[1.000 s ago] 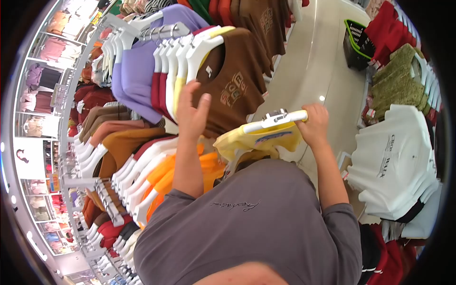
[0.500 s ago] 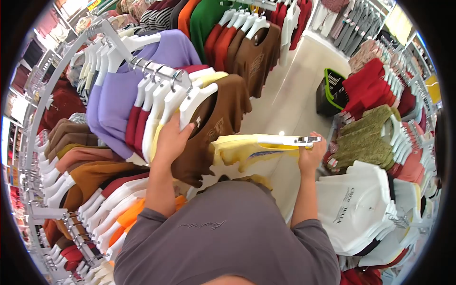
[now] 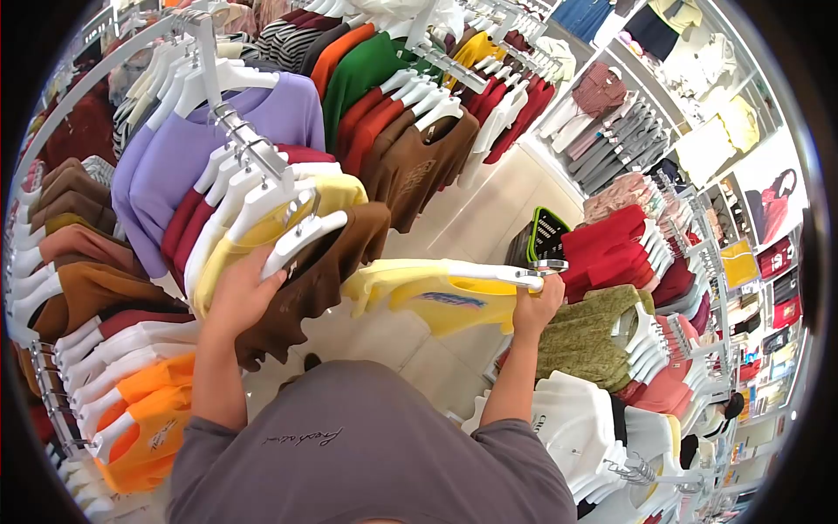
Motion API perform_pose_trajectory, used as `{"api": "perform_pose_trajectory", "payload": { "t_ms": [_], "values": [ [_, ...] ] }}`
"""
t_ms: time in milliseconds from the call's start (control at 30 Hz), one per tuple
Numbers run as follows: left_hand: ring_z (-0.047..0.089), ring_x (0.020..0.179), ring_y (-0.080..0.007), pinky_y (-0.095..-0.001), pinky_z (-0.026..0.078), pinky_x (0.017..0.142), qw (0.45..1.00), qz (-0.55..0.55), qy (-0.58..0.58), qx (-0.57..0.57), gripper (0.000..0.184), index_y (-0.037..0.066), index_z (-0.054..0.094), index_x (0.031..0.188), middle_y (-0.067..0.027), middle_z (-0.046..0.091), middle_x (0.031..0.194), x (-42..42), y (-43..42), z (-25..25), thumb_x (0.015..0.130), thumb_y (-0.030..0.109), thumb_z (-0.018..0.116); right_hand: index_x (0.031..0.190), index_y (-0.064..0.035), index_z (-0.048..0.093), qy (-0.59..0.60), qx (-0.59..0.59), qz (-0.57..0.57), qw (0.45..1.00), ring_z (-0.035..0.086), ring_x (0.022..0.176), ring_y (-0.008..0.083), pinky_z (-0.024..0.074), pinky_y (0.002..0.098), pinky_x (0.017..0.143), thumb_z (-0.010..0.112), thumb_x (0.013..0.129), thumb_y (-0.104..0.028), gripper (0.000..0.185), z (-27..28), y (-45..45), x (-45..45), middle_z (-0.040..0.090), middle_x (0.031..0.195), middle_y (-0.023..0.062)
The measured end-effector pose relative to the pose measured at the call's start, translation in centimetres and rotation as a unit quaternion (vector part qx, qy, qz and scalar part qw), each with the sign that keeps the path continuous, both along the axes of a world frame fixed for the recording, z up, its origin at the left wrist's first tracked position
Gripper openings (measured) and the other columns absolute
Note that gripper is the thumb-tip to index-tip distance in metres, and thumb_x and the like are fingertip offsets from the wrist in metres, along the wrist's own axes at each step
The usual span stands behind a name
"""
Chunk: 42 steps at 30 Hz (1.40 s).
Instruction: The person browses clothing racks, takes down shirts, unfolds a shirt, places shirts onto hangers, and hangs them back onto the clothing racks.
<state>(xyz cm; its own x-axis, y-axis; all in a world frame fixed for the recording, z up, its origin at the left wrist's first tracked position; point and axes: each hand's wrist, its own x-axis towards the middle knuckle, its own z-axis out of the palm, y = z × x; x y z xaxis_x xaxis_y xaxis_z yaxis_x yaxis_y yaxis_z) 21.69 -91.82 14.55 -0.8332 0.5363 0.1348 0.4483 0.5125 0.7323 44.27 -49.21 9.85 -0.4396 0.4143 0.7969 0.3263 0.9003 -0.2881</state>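
My left hand (image 3: 237,293) is closed around the shoulder of a white hanger (image 3: 305,237), which carries a brown shirt (image 3: 301,297). The hook of that hanger shows just past the end of a metal rail arm (image 3: 249,140); whether it still touches the rail I cannot tell. Behind it hangs a pale yellow shirt (image 3: 336,194). My right hand (image 3: 539,306) grips the hook end of another white hanger, holding a yellow shirt (image 3: 484,307) with a blue and pink print sideways in front of me.
Lilac sweaters (image 3: 223,157) and other tops crowd the rack on the left, with orange shirts (image 3: 157,432) lower down. A black and green basket (image 3: 548,234) stands on the floor ahead. Olive tops (image 3: 589,336) and white shirts (image 3: 563,419) hang close on the right.
The view has turned, so the racks appear further left. The brown shirt's hanger has come toward the rail's end with my left hand. The yellow shirt's printed front is now more visible.
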Motion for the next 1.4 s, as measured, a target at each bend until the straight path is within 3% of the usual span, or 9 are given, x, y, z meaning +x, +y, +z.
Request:
{"api": "perform_pose_trajectory", "payload": {
  "t_ms": [133,300,333,433,567,700,1033,1400],
  "values": [
    [0.061,0.091,-0.0413,-0.0447,0.047,0.079,0.999,0.000,-0.011,-0.047,0.033,0.003,0.060,0.111,-0.0231,0.065,0.094,2.7,-0.7,-2.0,0.084,0.021,0.064,0.100,-0.0024,0.059,0.005,0.001,0.000,1.000,0.055,0.098,0.0353,0.0397,0.0476,0.090,0.076,0.070,-0.012,0.036,1.5,3.0,0.4,0.061,0.100,0.0135],
    [0.062,0.088,-0.0414,-0.0459,0.048,0.077,0.986,-0.010,-0.125,-0.114,0.027,0.005,0.060,0.104,-0.0220,0.065,0.091,6.3,-2.5,-6.6,0.081,0.017,0.065,0.105,-0.0059,0.062,-0.022,0.017,-0.003,1.000,0.058,0.098,0.0316,0.0396,0.0456,0.093,0.078,0.070,-0.017,0.040,2.8,5.1,-1.9,0.064,0.099,0.0110],
    [0.062,0.088,-0.0415,-0.0462,0.048,0.076,0.982,0.000,-0.124,-0.144,0.025,0.006,0.061,0.103,-0.0220,0.065,0.090,7.2,-2.6,-7.5,0.081,0.017,0.065,0.104,-0.0044,0.065,-0.028,0.024,0.012,0.999,0.058,0.094,0.0313,0.0436,0.0420,0.084,0.079,0.071,-0.020,0.039,3.4,4.9,-2.6,0.065,0.099,0.0109],
    [0.063,0.088,-0.0405,-0.0472,0.048,0.076,0.975,0.011,-0.134,-0.177,0.020,0.007,0.061,0.098,-0.0207,0.066,0.089,9.9,-3.0,-8.9,0.081,0.017,0.063,0.103,-0.0050,0.065,-0.026,0.036,0.050,0.998,0.059,0.096,0.0312,0.0436,0.0419,0.086,0.080,0.070,-0.022,0.040,3.0,5.1,-5.3,0.065,0.098,0.0105],
    [0.063,0.089,-0.0397,-0.0472,0.048,0.077,0.960,0.034,-0.169,-0.221,0.016,0.008,0.061,0.096,-0.0197,0.066,0.090,12.8,-2.6,-9.4,0.082,0.017,0.060,0.102,-0.0072,0.067,-0.046,0.006,0.088,0.995,0.060,0.095,0.0316,0.0438,0.0423,0.087,0.079,0.068,-0.020,0.038,2.5,3.4,-9.8,0.066,0.096,0.0106],
    [0.063,0.089,-0.0394,-0.0480,0.048,0.078,0.951,0.037,-0.182,-0.245,0.014,0.010,0.062,0.096,-0.0193,0.066,0.090,15.2,-2.3,-10.3,0.083,0.016,0.058,0.100,-0.0090,0.068,-0.041,-0.034,0.202,0.978,0.060,0.095,0.0308,0.0441,0.0416,0.087,0.079,0.067,-0.018,0.036,2.3,0.8,-14.8,0.067,0.096,0.0102],
    [0.063,0.089,-0.0407,-0.0506,0.049,0.078,0.947,0.058,-0.177,-0.261,0.022,0.008,0.063,0.099,-0.0208,0.067,0.092,18.1,-1.7,-12.0,0.081,0.015,0.054,0.100,-0.0081,0.069,-0.058,-0.055,0.359,0.930,0.063,0.097,0.0315,0.0472,0.0426,0.087,0.078,0.068,-0.020,0.035,2.7,-7.0,-23.3,0.068,0.098,0.0125],
    [0.063,0.094,-0.0401,-0.0496,0.049,0.081,0.934,0.074,-0.211,-0.278,0.028,0.009,0.062,0.107,-0.0199,0.067,0.098,18.2,-0.9,-11.7,0.081,0.017,0.058,0.099,-0.0065,0.070,-0.129,-0.080,0.409,0.900,0.064,0.091,0.0327,0.0473,0.0444,0.083,0.075,0.071,-0.026,0.035,1.2,-13.3,-26.3,0.069,0.094,0.0136]
  ]
}}
